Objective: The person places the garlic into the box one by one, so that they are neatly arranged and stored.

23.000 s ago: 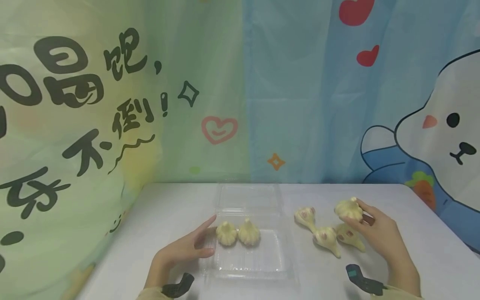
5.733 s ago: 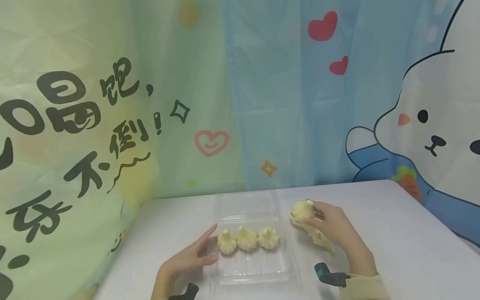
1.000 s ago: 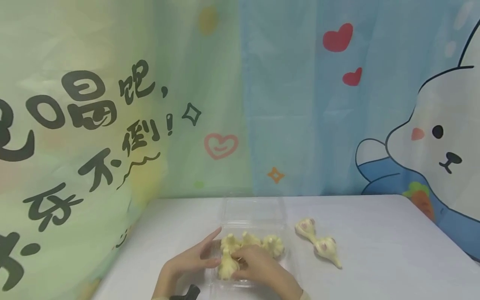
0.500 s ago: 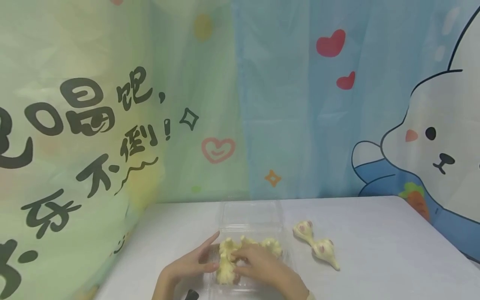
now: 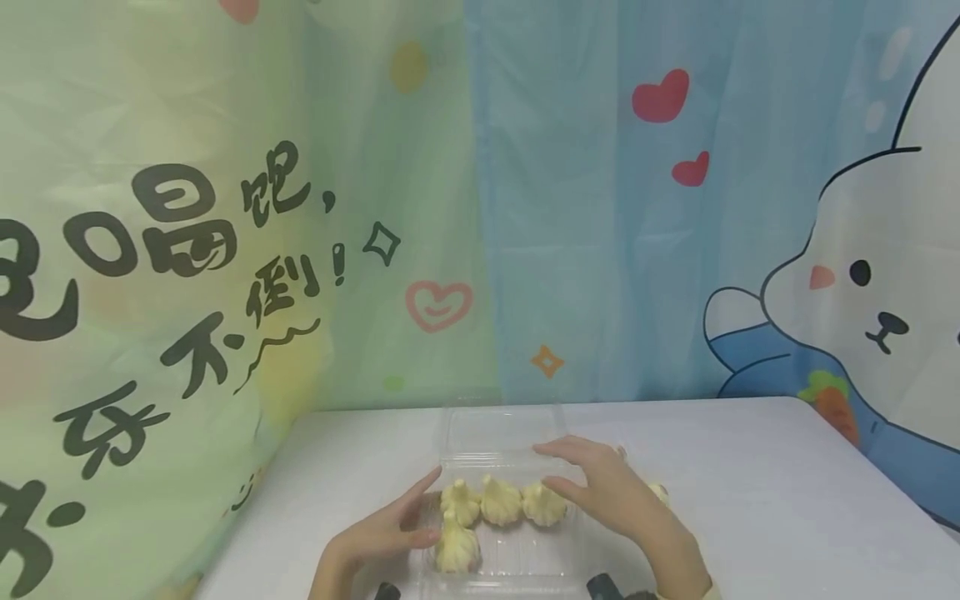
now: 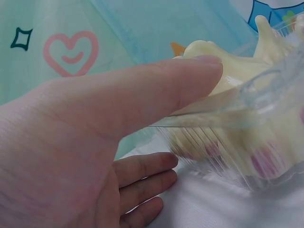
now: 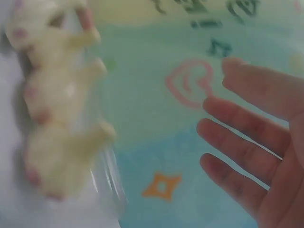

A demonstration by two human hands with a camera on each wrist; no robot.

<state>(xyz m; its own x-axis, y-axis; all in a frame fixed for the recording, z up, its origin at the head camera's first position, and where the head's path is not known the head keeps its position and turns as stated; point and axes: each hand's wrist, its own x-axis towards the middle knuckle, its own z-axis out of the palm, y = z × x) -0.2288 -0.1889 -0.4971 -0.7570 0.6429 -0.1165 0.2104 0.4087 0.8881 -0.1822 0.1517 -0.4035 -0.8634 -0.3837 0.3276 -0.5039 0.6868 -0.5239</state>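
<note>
- The head view looked forward and slightly down from the near side of the clear tray (image 5: pixel 525 554), farthest back, spanning both hands, the bench (image 5: pixel 750 500) and the curtain (image 5: pixel 555 250).
- The left wrist view sat low and close beside the tray's left wall, facing across it past the left hand (image 5: pixel 386 529).
- The right wrist view, tipped sideways near the tray, faced the curtain past the right hand (image 5: pixel 611 487).
- All three shared the tray's garlic bulbs (image 5: pixel 501 502) and, beyond the tray, the curtain's pink heart (image 5: pixel 438 307).
</note>
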